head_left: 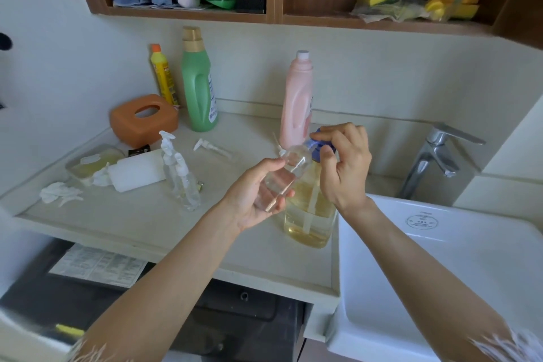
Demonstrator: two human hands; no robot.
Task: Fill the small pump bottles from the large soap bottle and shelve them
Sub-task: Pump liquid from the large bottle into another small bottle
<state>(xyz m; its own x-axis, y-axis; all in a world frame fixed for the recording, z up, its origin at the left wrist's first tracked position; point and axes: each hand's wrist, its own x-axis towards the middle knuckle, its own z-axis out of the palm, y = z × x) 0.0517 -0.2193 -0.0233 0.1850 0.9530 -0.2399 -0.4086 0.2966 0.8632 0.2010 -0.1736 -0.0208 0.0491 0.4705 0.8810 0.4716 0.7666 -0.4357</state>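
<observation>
Clear small bottle (283, 178) (slim, cylindrical) — left hand (255, 197) holds

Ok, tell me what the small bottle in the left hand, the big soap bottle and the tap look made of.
Small bottle: clear glossy plastic, probably; the palm shows through it.
Large soap bottle: transparent plastic, likely; yellow liquid and the pump tube are visible inside.
Tap: polished metal, seemingly chrome; it carries bright reflections.
</observation>
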